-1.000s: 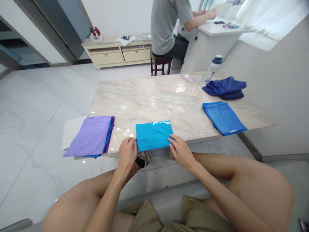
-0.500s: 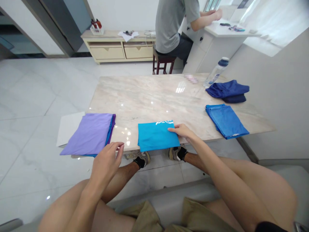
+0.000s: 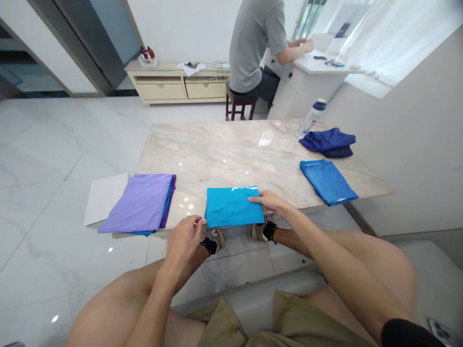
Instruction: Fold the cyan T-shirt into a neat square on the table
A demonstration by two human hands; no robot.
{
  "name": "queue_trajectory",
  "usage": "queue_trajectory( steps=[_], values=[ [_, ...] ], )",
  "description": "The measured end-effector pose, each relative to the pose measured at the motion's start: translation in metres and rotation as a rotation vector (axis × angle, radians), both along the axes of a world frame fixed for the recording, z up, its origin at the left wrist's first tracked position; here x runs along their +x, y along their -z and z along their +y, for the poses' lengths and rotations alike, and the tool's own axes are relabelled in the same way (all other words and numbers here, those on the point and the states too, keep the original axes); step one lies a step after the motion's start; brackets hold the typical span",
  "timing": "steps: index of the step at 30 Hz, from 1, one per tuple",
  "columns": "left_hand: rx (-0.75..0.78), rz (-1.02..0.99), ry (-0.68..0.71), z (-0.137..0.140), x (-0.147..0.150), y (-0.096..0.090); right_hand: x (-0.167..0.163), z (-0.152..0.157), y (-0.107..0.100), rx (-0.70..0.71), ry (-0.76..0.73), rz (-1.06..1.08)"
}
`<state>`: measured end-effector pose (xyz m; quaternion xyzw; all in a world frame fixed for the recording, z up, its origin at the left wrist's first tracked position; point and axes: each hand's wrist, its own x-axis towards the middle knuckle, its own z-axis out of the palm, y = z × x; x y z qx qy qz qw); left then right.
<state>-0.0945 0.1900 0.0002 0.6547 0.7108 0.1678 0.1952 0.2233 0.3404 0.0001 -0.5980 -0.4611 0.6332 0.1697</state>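
A cyan folded cloth [image 3: 231, 207] with white lettering lies at the near edge of the marble table [image 3: 224, 149]. My right hand [image 3: 272, 203] grips its right edge, fingers on the far right corner. My left hand [image 3: 183, 237] hovers just off the table's edge beside the cloth's near left corner, fingers loosely apart and holding nothing. To the left sits a folded purple stack [image 3: 141, 202] with blue layers showing beneath it.
A folded blue cloth [image 3: 327, 180] and a crumpled dark blue cloth [image 3: 327, 142] lie at the right, next to a water bottle [image 3: 311, 117]. A white sheet [image 3: 104, 197] sticks out under the purple stack. Another person in a grey shirt [image 3: 253, 43] sits on a stool [image 3: 240, 102] beyond.
My right hand went from the cloth's near right corner to its far right edge. My left hand let go, drew back left, then returned toward the near left corner.
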Motion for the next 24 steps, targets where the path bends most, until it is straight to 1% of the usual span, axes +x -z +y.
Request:
queue_trajectory(
  steps=[3, 5, 7, 11, 14, 16, 18, 21, 24],
  values=[
    [-0.015, 0.016, -0.008, -0.001, -0.004, 0.007, 0.021, -0.01, -0.026, 0.032, 0.044, 0.024],
    [-0.003, 0.023, -0.02, -0.003, -0.009, 0.012, 0.049, -0.019, -0.052, 0.067, 0.112, 0.054],
    [-0.009, 0.019, -0.022, -0.004, -0.014, 0.016, 0.087, -0.031, -0.081, 0.105, 0.211, 0.074],
    [-0.083, 0.044, -0.01, -0.003, -0.022, 0.026, 0.177, -0.068, -0.14, 0.227, 0.448, 0.073],
    [-0.108, 0.011, 0.028, 0.0, -0.029, 0.037, 0.24, -0.093, -0.169, 0.334, 0.647, 0.068],
    [-0.109, -0.007, 0.034, 0.004, -0.034, 0.047, 0.271, -0.099, -0.179, 0.386, 0.767, 0.069],
    [-0.125, -0.005, 0.024, 0.009, -0.038, 0.057, 0.292, -0.092, -0.181, 0.413, 0.859, 0.071],
    [-0.161, 0.005, -0.007, 0.013, -0.039, 0.067, 0.304, -0.062, -0.175, 0.432, 0.944, 0.1],
    [-0.193, 0.017, -0.017, 0.008, -0.032, 0.067, 0.305, -0.024, -0.168, 0.482, 1.012, 0.184]
  ],
)
